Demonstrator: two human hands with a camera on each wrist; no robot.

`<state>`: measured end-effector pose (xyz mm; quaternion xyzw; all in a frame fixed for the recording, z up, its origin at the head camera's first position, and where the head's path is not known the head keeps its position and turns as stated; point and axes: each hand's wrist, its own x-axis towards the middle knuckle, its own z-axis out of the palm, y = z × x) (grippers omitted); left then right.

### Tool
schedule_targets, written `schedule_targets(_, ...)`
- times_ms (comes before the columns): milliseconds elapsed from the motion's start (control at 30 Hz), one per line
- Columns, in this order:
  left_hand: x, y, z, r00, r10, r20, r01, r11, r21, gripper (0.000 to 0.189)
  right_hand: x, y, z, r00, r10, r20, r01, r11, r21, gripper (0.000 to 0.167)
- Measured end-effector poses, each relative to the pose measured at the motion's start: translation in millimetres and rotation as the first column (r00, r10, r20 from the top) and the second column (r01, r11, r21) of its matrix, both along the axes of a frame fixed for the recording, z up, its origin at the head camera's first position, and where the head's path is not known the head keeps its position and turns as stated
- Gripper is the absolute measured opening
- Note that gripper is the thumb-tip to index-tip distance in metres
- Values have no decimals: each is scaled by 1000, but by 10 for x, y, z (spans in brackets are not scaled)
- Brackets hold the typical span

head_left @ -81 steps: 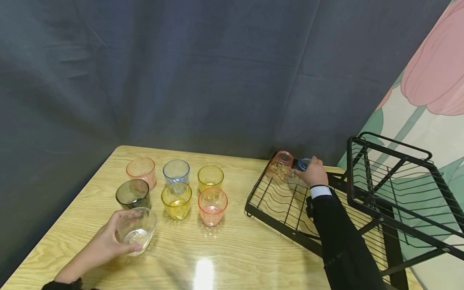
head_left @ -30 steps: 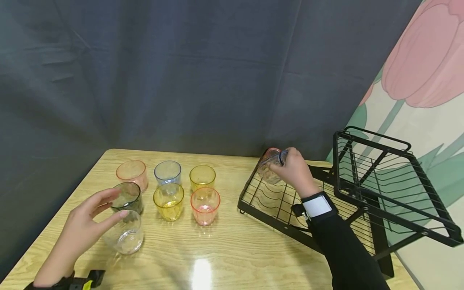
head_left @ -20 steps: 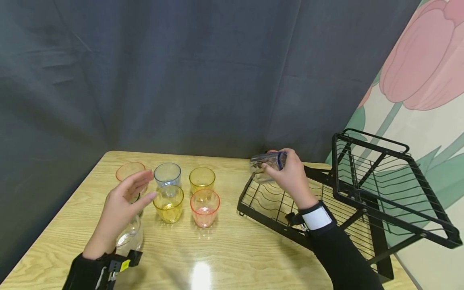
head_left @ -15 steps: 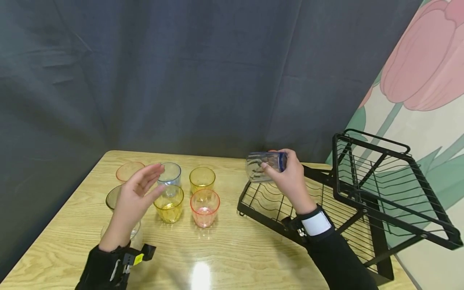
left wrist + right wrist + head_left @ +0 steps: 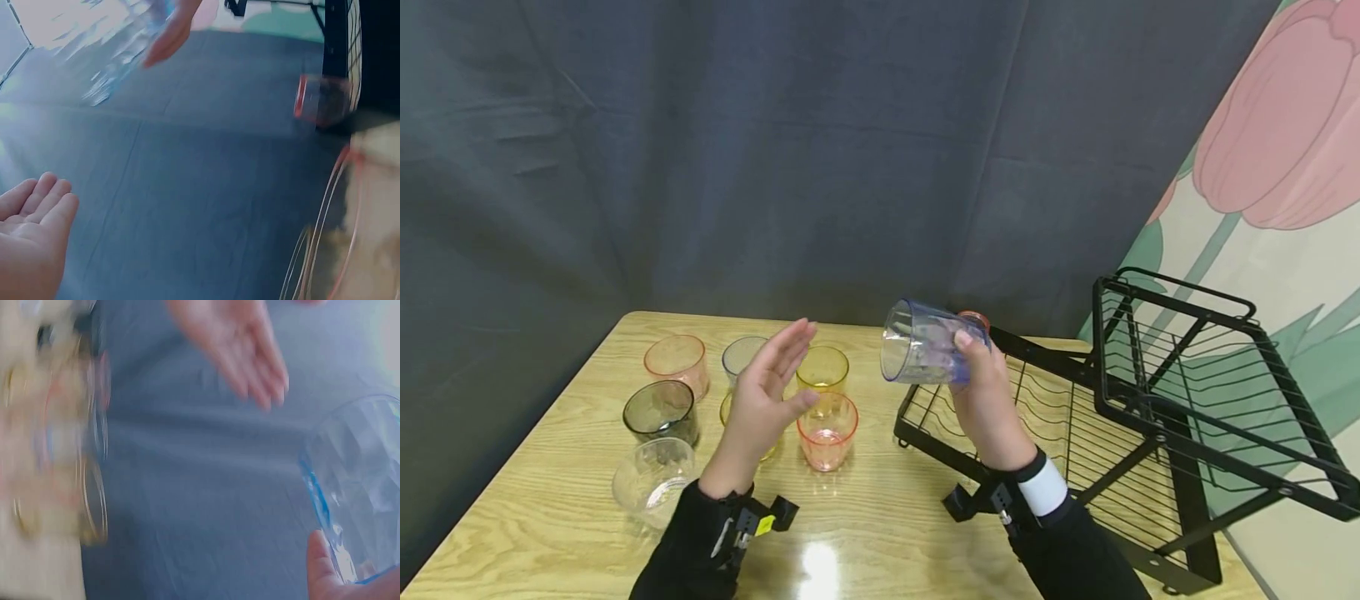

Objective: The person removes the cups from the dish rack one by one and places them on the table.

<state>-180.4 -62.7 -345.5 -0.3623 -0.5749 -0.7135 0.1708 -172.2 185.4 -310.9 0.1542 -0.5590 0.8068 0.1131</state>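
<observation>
My right hand (image 5: 988, 408) grips a clear blue drinking glass (image 5: 925, 342) near its base. The glass lies on its side in the air above the dish rack's left edge, mouth toward the left. My left hand (image 5: 763, 400) is raised over the table glasses, fingers straight, thumb apart, holding nothing. Its palm shows in the left wrist view, with the blue glass blurred above it. Behind it, a yellow glass (image 5: 726, 408) is mostly hidden. Close by stand a pink glass (image 5: 827, 433), another yellow glass (image 5: 822, 367) and a pale blue glass (image 5: 741, 354).
At the left stand a pinkish-orange glass (image 5: 677, 362), a smoky grey glass (image 5: 662, 408) and a clear glass (image 5: 655, 483). A black tiered wire dish rack (image 5: 940, 454) occupies the right. A red-tinted glass (image 5: 976, 318) on it is partly hidden. A dark curtain (image 5: 812, 167) hangs behind.
My right hand has lifted the blue glass off the rack, tipped it sideways and brought it left. My left hand has let go of the clear glass and moved right, toward the blue glass.
</observation>
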Motion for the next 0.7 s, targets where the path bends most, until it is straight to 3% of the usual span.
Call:
schedule_targets(100, 7, 165, 5, 999, -39, -11, 39, 999, -9, 98, 67, -97, 0, 992, 122, -13, -123, 987, -107, 29)
schedule_targets(233, 39, 355, 40, 996, -93, -9, 92, 995, -28, 110, 148, -217, -1, 965, 263, -18, -260, 940, -222, 32)
schedule_targets(367, 66, 495, 66, 987, -158, -14, 158, 987, -11, 117, 221, -313, -25, 911, 412, -32, -395, 844, -363, 29)
schedule_targets(500, 96, 573, 89, 984, -178, -7, 178, 984, 15, 121, 279, -385, -46, 850, 522, -74, -500, 752, -431, 28)
schedule_targets(700, 115, 583, 113, 980, -184, -79, 185, 983, 9, 119, 340, -439, -56, 779, 626, -43, -579, 690, -435, 37)
